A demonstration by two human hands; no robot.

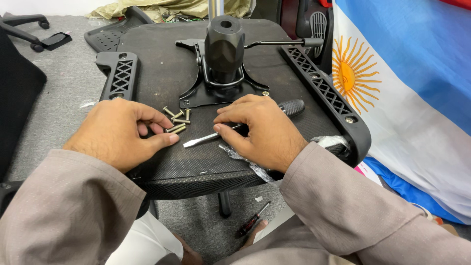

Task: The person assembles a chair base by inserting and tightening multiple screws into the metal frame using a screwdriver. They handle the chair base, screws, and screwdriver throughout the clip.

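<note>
An upturned black office chair seat point(162, 78) lies before me with a black metal tilt mechanism point(223, 59) bolted to its underside. My left hand point(120, 132) rests on the seat, fingers curled, fingertips touching several loose bolts point(177, 120). My right hand point(262, 130) lies over a flat-head screwdriver point(206, 138) with a black ribbed handle point(293, 106), fingers closing on its shaft. Crumpled clear plastic wrap point(235, 153) lies under that hand.
Black armrests stand at the seat's left point(119, 76) and right point(326, 93). A light-blue and white flag with a yellow sun point(407, 83) hangs at right. A small red-handled screwdriver point(252, 221) lies on the grey carpet below. Another chair's base point(34, 34) is at far left.
</note>
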